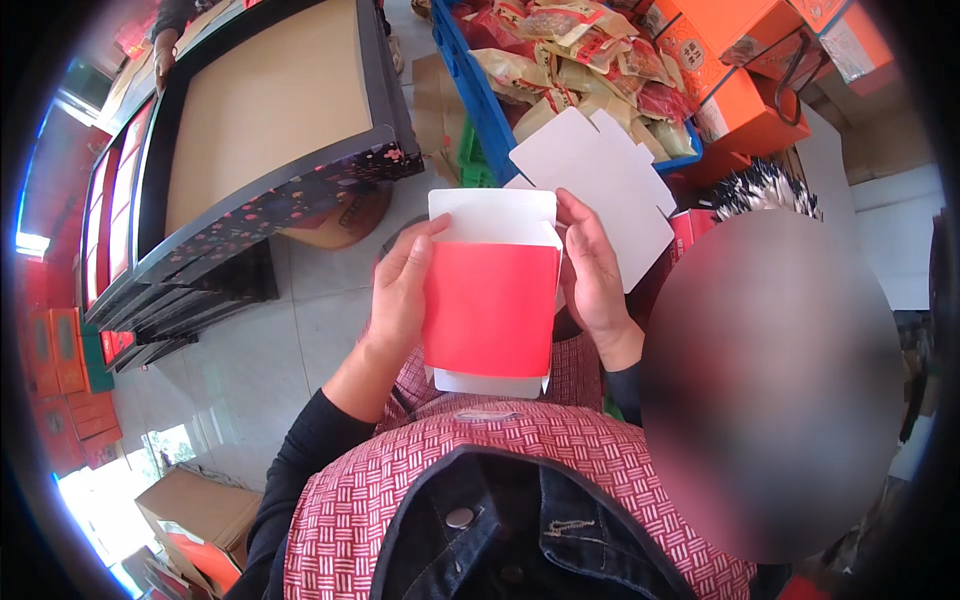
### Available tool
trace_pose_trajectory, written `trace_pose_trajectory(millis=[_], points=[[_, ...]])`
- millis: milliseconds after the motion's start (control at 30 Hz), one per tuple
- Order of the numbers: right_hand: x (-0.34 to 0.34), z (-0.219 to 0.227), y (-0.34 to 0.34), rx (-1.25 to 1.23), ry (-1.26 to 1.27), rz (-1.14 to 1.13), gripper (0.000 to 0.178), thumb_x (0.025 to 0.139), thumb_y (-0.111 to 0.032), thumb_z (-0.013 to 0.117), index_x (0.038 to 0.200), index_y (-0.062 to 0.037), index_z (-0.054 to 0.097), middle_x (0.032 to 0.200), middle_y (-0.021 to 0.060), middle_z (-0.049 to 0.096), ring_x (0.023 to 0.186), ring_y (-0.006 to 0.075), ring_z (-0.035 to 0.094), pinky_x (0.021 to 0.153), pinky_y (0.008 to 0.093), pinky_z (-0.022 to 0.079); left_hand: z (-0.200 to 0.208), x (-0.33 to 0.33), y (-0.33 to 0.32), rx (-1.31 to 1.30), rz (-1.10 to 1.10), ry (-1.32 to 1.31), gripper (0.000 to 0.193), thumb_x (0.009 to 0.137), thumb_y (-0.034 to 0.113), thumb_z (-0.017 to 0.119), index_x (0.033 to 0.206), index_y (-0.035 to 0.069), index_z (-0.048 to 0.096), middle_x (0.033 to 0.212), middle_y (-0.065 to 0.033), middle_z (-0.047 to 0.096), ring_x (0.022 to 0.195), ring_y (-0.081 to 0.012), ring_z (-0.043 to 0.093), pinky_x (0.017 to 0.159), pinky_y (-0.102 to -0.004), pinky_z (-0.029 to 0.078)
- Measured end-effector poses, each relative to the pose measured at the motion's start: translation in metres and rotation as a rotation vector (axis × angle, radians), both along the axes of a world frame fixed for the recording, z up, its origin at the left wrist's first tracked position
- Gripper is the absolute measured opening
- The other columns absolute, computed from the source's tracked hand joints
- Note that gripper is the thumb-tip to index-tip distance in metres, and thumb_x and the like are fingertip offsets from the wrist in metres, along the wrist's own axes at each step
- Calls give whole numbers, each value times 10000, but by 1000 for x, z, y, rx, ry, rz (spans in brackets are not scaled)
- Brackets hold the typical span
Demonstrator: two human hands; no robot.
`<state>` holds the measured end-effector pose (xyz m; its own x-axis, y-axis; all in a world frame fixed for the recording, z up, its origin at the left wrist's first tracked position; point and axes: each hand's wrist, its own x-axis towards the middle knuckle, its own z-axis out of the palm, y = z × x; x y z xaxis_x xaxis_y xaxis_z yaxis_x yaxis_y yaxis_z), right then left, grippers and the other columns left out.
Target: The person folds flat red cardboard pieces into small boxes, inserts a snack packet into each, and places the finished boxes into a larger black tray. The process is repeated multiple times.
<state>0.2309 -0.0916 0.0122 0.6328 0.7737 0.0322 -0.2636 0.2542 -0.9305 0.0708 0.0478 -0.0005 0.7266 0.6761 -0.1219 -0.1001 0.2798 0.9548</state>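
Note:
A red paperboard box [489,310], white on its inside, is held up in front of my lap between both hands. Its white end flaps stand out at the top and at the bottom. My left hand [402,285] grips the left edge, the thumb near the upper corner. On the opposite edge, my right hand [594,265] holds the box, with fingers up by the top flap and partly behind it. Just beyond the right hand lie flat white cut cardboard blanks [600,180], resting against a blue crate.
The blue crate [470,85] holds many wrapped packets [570,60]. Orange boxes [745,110] are stacked at the far right. A dark flowered table frame [270,200] stands left, another person's hand [163,60] at its far edge. A cardboard carton [200,510] sits lower left; a blurred shape covers the right.

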Motion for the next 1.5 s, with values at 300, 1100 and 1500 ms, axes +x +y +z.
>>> trace_pose_trajectory(millis=[300,1100,1500], points=[[29,8,-1,-11,-143,238,222,901,-77,621,1099,9,570,1107,110,624,1047,161,580,966,301,438,-12,-3,0,-122,1,-64,271,1008,186,480,1158,9,618,1194,-40,558,1077,-124,527,947,-265,416],[2,-22,0,-88,-329,-96,111,935,-91,613,989,-1,579,1002,53,575,847,98,550,731,212,467,-24,2,-2,163,29,55,210,986,148,505,1024,-19,627,1107,-70,592,1025,-145,546,899,-272,433],[58,31,38,-489,-359,700,171,856,-152,700,835,9,647,843,48,645,748,92,572,699,237,469,-24,3,-8,227,34,1,180,970,84,507,1087,-14,603,1082,-71,613,1013,-143,558,915,-269,432]])
